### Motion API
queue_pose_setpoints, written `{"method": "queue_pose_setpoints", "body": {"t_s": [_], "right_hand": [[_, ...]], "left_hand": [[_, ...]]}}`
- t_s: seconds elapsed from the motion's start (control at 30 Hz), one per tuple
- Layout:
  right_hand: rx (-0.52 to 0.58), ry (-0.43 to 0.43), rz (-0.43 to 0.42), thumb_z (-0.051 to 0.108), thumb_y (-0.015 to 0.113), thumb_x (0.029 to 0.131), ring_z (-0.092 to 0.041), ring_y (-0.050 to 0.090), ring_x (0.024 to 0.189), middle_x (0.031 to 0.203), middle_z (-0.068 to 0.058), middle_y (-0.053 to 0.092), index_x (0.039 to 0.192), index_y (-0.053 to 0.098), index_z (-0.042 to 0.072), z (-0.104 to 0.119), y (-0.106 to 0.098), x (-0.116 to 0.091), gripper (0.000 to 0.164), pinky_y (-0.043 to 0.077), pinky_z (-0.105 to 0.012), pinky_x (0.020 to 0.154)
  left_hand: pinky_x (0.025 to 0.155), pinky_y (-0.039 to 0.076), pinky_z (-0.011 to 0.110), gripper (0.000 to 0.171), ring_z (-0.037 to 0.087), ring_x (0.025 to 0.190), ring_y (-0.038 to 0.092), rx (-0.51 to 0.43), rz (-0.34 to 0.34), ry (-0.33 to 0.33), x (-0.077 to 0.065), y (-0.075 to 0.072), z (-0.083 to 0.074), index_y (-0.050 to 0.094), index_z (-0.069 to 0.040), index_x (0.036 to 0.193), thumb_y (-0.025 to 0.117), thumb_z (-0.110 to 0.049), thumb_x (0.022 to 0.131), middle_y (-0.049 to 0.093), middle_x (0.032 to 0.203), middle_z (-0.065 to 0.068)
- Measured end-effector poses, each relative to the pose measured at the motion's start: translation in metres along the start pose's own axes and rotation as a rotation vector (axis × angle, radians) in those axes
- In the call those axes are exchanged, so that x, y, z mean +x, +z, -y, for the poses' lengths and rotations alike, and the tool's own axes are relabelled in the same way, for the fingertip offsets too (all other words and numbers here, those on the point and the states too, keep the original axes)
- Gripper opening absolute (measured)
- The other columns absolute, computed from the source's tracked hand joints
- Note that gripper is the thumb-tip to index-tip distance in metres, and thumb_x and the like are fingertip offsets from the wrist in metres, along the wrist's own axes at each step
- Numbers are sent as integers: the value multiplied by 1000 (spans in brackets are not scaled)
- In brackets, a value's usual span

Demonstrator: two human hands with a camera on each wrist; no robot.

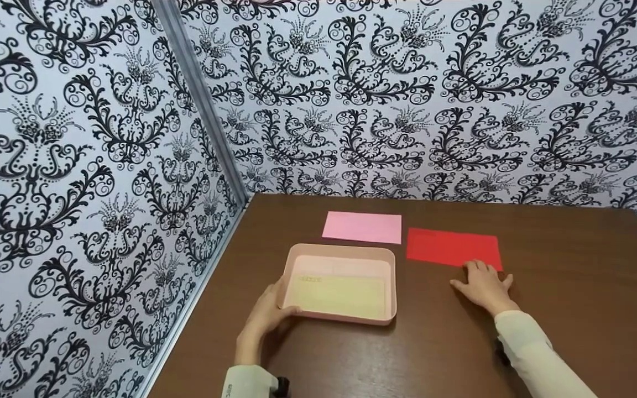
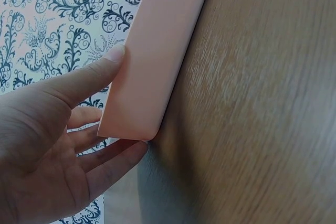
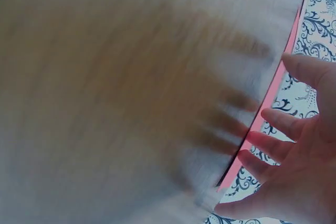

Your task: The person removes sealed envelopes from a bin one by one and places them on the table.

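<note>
A shallow pink tray point(image 1: 342, 251) sits on the table, and a pale yellow paper rectangle point(image 1: 340, 296) lies inside it. My left hand point(image 1: 266, 312) holds the tray's near left corner. In the left wrist view the thumb presses the rim of the tray wall point(image 2: 152, 51), with the other fingers around the corner. Farther right, a flat red paper rectangle point(image 1: 451, 247) lies on the table. My right hand point(image 1: 484, 284) has its fingers spread at that sheet's near right edge, fingertips on or right at it.
Behind the tray lies a light pink paper rectangle point(image 1: 363, 227), left of the red one. The brown wooden table point(image 1: 434, 354) is bounded by patterned walls at the back point(image 1: 385, 110) and left point(image 1: 75, 166).
</note>
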State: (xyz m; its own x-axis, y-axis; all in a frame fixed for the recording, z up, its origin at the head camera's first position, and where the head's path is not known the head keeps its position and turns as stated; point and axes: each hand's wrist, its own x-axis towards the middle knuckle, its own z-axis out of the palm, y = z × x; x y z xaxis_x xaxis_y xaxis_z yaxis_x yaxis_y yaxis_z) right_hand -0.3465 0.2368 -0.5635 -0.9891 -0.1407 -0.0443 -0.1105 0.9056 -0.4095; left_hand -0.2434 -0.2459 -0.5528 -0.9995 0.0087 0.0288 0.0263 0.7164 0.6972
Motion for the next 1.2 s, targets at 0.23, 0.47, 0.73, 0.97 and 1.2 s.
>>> {"method": "queue_pose_setpoints", "body": {"t_s": [0.23, 0.47, 0.73, 0.97, 1.2], "right_hand": [[-11, -5, 31, 59, 49, 97, -59, 17, 142, 157, -35, 21, 151, 33, -6, -1, 4, 14, 86, -3, -89, 99], [14, -11, 68, 63, 44, 97, -56, 8, 147, 160, -34, 12, 154, 25, -5, -5, 5, 25, 91, -11, -88, 98], [38, -25, 52, 65, 44, 96, -54, 5, 148, 161, -34, 10, 155, 25, -4, -5, 6, 30, 93, -14, -87, 97], [21, -45, 23, 63, 44, 97, -55, 8, 147, 161, -34, 13, 153, 30, -3, -1, 10, 33, 88, -13, -87, 98], [-1, -32, 50, 63, 42, 98, -56, 9, 146, 160, -35, 15, 154, 29, -2, -1, 12, 35, 87, -12, -87, 98]], "left_hand": [[112, 35, 62, 87, 45, 134, 47, -10, -1, -6, 0, 0, 0, 33, 0, 154, 79, -22, 84, 46, 147, 29], [110, 37, 62, 88, 47, 133, 47, -3, 7, -7, 0, 2, -1, 32, 0, 154, 80, -26, 84, 46, 145, 31], [112, 35, 62, 89, 48, 138, 42, -17, 5, -8, 1, 3, -3, 31, 1, 154, 79, -26, 85, 41, 151, 31], [113, 34, 62, 89, 47, 139, 42, -22, -2, -31, -1, 3, -1, 32, -2, 155, 80, -26, 84, 41, 152, 29], [112, 35, 62, 87, 47, 136, 44, -16, -6, -12, 0, 0, 0, 32, -1, 154, 79, -25, 84, 43, 150, 30]]}}
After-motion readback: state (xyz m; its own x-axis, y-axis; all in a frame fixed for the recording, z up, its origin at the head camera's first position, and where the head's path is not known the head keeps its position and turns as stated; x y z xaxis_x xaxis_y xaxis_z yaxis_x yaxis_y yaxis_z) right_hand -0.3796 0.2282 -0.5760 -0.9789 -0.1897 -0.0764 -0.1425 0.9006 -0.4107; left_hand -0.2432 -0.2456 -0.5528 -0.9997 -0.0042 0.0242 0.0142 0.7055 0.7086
